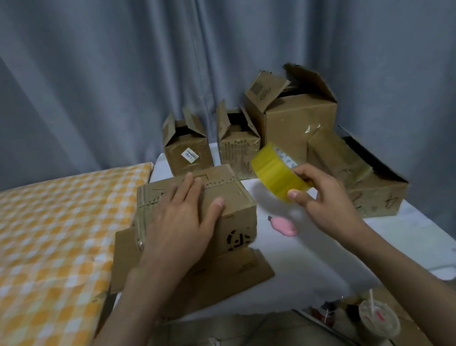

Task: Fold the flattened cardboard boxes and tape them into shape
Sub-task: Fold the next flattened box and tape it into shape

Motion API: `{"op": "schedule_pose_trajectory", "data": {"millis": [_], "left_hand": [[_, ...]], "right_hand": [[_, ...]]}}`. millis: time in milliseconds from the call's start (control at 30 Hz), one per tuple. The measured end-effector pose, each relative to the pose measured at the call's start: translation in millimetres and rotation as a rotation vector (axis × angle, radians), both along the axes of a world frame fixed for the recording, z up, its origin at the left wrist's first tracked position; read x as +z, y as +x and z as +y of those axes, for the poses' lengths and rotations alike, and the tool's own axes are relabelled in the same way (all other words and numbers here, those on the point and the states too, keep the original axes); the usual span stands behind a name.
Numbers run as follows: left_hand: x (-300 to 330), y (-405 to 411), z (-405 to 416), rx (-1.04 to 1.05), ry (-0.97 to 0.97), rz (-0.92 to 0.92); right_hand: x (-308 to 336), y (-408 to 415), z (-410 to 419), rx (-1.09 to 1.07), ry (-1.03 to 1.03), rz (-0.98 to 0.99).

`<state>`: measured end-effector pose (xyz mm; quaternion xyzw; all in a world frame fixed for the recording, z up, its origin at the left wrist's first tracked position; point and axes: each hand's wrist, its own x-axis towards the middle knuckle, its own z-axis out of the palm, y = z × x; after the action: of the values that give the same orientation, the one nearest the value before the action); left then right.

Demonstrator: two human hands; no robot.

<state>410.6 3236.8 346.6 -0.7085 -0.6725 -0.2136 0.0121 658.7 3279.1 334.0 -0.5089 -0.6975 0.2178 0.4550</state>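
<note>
Left hand: the left hand point(180, 220) lies flat on top of the folded box point(196, 206), fingers straight and spread, thumb at the front edge
Right hand: the right hand point(321, 198) holds the yellow tape roll point(278, 174) up in the air, thumb on the near side and fingers curled behind it
Folded box: it sits on flat cardboard point(221, 279) on the white table point(350, 258); its left side is hard to make out
Pink thing: a small pink cutter point(284, 225) lies on the table between the hands; its tip is blurry
Back boxes: two small open boxes point(187, 149) point(238, 142) and a big open box point(295, 116) stand at the back; you cannot see inside them
Side box: a box on its side point(368, 179) lies at the right, partly hidden by the right hand
Bed: a yellow checked cloth point(40, 243) is on the left, cut off at the edge
Floor: a cup with a straw point(379, 318) stands below the table, blurry
</note>
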Motion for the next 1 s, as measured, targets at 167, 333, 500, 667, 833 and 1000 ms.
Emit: {"op": "schedule_pose_trajectory", "data": {"millis": [167, 333, 500, 667, 833, 1000], "left_hand": [[41.0, 50.6, 30.2, -0.249, 0.054, -0.433], [52.0, 78.7, 36.2, -0.354, 0.108, -0.391], [55.1, 79.8, 32.6, -0.353, 0.097, -0.319], [63.6, 73.5, 28.9, -0.437, 0.076, -0.349], [64.4, 76.0, 23.7, -0.442, 0.135, -0.552], [55.1, 80.4, 26.6, -0.303, 0.182, -0.668]], "right_hand": [[4.9, 13.8, -20.0, 0.106, 0.019, 0.053], [4.9, 22.5, -28.6, 0.157, 0.008, 0.06], [5.8, 31.4, -34.7, 0.256, -0.004, 0.065], [8.8, 39.1, -38.5, 0.337, -0.035, 0.085], [9.8, 41.7, -41.9, 0.369, -0.091, 0.084], [12.9, 38.0, -44.3, 0.394, -0.107, 0.136]]}}
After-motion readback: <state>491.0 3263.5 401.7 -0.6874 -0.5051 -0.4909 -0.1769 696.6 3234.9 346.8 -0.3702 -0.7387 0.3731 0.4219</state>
